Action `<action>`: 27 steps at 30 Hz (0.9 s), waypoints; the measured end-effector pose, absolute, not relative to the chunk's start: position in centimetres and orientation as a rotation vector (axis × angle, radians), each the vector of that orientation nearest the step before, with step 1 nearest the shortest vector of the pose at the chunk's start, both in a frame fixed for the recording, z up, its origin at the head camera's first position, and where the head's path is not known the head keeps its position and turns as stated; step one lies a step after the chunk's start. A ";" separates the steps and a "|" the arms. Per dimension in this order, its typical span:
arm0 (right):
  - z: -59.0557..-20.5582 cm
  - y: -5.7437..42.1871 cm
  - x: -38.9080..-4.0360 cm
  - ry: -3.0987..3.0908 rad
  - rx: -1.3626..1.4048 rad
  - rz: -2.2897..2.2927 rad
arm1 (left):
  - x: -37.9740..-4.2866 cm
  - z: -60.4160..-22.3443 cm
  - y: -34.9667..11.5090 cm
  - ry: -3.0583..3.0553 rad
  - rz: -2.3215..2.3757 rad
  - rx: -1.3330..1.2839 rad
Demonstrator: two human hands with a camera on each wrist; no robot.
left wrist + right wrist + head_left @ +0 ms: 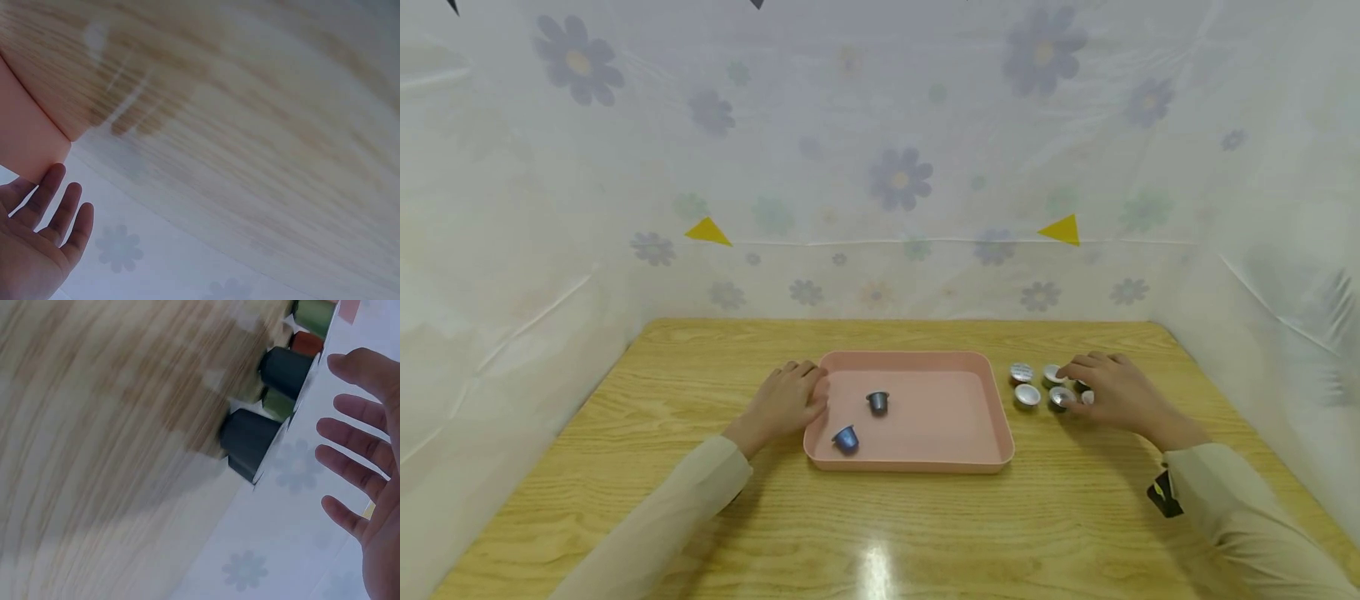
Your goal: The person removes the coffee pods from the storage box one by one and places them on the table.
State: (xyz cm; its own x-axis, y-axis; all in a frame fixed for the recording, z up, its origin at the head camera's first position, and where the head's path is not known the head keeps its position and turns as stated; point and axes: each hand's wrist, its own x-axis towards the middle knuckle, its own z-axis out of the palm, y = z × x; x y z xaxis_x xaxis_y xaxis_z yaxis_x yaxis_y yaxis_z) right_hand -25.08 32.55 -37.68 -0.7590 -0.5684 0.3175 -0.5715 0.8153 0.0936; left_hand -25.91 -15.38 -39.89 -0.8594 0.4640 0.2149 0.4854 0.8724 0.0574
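A pink tray (925, 417) sits on the wooden table. My left hand (786, 398) rests at its left rim; in the left wrist view the fingers (62, 215) are fairly straight, one fingertip at the tray's wall (31, 131). Inside the tray lie a dark grey coffee capsule (878, 403) and a blue coffee capsule (846, 439), both towards the left. My right hand (1112, 390) hovers over a group of capsules right of the tray, fingers spread and holding nothing. Among them are a foil-lidded capsule (1021, 372), a dark capsule (250, 437) and a green capsule (314, 315). The hand partly hides others.
The wooden table (760, 517) extends around the tray. A white flowered sheet (820, 133) encloses the back and sides. Two yellow triangles (1062, 231) show on the back sheet. A dark object (1165, 495) hangs at the right sleeve.
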 end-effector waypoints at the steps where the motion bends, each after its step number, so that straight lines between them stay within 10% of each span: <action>1: -37.7 32.3 -25.1 -2.654 0.879 0.018 | -25.9 -39.9 -15.4 -2.851 -0.164 -0.728; 27: -37.4 27.2 -25.8 -2.465 1.104 0.092 | -26.0 -39.9 -15.4 -2.856 -0.174 -0.726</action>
